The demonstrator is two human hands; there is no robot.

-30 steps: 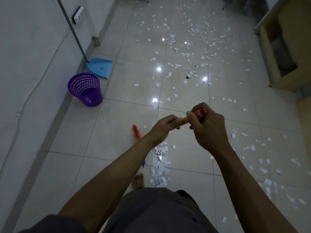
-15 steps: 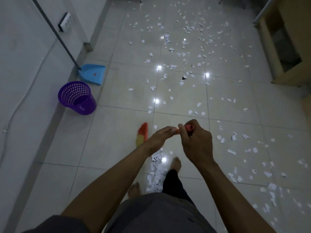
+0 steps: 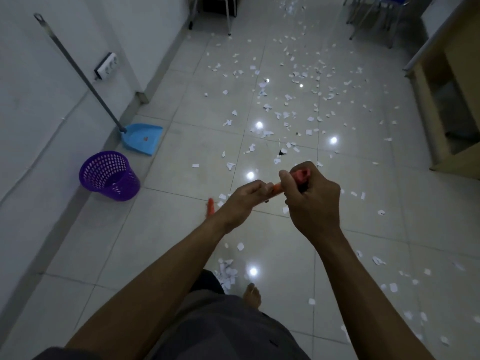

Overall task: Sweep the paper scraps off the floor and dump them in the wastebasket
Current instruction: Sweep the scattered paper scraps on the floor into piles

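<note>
While the left grip [image 3: 245, 202] and right grip [image 3: 315, 203] both clasped the orange broom handle [image 3: 277, 188], paper scraps [image 3: 285, 115] littered the floor [image 3: 166, 229] toward twelve o'clock; purple wastebasket [image 3: 109, 176] stood at ten o'clock.

Probably an office or classroom: a glossy tiled floor [image 3: 166, 229], a wooden desk [image 3: 452, 81] along the right wall, metal-legged chairs [image 3: 376, 11] with blue seats at the dim far end, and a wall-mounted socket strip [image 3: 106, 66].
</note>
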